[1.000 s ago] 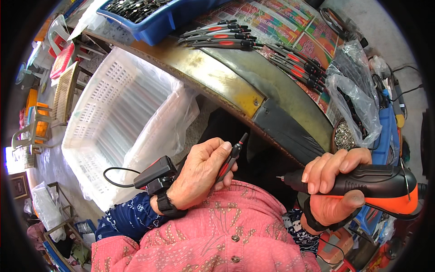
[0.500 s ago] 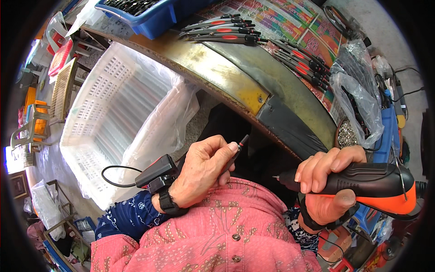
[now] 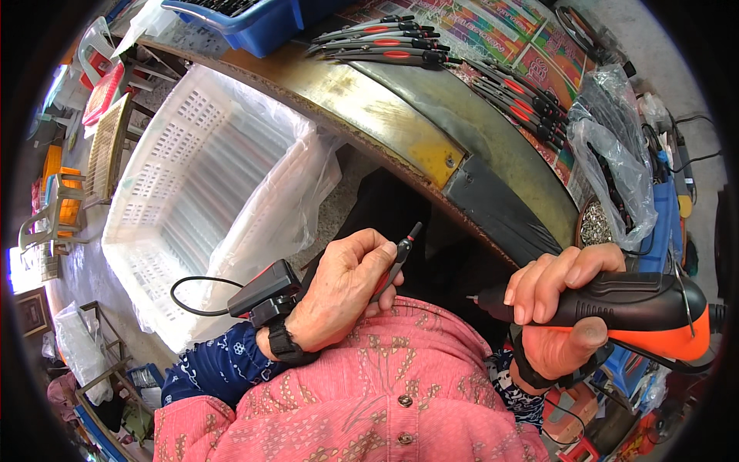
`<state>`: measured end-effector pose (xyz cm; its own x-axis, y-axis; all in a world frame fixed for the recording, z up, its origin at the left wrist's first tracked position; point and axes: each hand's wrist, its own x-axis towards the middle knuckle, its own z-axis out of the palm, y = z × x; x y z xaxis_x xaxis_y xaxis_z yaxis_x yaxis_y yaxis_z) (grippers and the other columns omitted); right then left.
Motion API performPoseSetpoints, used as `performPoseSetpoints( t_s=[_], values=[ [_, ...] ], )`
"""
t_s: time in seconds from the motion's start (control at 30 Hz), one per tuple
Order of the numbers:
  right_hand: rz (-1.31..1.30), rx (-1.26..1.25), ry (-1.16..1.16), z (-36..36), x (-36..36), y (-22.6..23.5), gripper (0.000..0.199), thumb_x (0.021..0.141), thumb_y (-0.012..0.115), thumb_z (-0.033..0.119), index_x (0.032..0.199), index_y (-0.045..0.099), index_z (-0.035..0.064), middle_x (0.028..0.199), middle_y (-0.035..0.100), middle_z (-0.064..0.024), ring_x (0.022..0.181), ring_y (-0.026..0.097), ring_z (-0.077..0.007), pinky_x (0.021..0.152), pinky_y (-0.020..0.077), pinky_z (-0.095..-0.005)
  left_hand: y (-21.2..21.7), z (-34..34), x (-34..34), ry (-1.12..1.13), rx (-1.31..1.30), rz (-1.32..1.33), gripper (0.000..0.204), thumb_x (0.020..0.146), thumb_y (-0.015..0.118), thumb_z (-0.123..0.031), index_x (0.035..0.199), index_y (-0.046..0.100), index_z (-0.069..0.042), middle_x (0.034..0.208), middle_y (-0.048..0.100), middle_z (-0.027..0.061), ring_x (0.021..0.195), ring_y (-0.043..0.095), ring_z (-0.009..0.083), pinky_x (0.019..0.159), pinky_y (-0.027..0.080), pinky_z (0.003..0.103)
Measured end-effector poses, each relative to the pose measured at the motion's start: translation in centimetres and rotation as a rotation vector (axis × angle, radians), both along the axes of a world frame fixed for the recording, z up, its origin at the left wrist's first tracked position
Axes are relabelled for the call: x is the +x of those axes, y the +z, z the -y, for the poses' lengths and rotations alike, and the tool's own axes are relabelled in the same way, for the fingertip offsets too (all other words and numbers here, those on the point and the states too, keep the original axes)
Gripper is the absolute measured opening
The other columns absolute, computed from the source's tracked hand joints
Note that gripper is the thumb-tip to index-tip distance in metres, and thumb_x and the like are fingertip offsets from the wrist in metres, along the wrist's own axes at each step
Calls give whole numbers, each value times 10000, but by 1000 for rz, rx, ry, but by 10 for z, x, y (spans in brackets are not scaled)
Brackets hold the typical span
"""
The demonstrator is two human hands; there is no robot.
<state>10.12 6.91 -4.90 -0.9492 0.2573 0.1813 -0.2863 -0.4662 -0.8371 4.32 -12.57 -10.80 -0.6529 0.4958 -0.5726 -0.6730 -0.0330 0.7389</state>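
My left hand (image 3: 339,289) is closed, with thumb and fingertips pinching a slender, pen-like black piece (image 3: 403,249) with a red patch. Its thin tip points up and away from me; the lower part is partly hidden by my fingers. On the right, my right hand (image 3: 548,291) wraps round a black-and-orange electric screwdriver (image 3: 620,304). The screwdriver's bit points left toward the piece, with a gap between them. Similar grey, black and red pieces (image 3: 396,52) lie in a row on the workbench, and another group (image 3: 525,104) lies right of them.
The worn metal edge of the workbench (image 3: 362,100) curves across in front of me. A blue bin (image 3: 265,31) of dark parts stands on it. At the right are a bowl of small metal screws (image 3: 595,223) and clear plastic bags (image 3: 616,138). A plastic-lined white basket (image 3: 154,200) stands left.
The piece in my left hand has turned slightly, and more of it shows past my fingertips. My right hand keeps its grip on the screwdriver, almost unmoved.
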Motion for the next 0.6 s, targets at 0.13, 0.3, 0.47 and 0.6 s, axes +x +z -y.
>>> performPoseSetpoints(
  t_s=[0.13,0.3,0.47,0.6],
  values=[
    [28,-7,-14,1,0,1,556,570,867,145,923,464,-5,660,547,-111,552,564,-217,483,489,-352,2,1,-1,-35,1,4,222,961,443,-212,867,505,-20,660,559,46,449,465,78,388,353,201],
    [58,-8,-45,1,1,1,558,567,868,156,919,464,-3,665,540,-102,551,563,-211,480,485,-350,4,2,-2,-61,8,22,218,959,445,-212,876,499,-17,629,551,60,435,477,100,387,381,221],
    [41,12,-11,0,0,0,551,579,861,156,923,460,-1,663,536,-100,550,559,-210,485,485,-349,3,3,-2,-46,67,75,196,957,449,-197,893,492,-17,665,560,66,450,499,115,395,420,238],
    [40,18,-4,0,0,0,538,595,850,143,932,456,-1,668,533,-100,561,558,-208,495,487,-348,0,2,-2,-31,122,156,172,955,455,-178,896,491,-21,714,573,69,466,514,124,397,440,250]
  ],
)
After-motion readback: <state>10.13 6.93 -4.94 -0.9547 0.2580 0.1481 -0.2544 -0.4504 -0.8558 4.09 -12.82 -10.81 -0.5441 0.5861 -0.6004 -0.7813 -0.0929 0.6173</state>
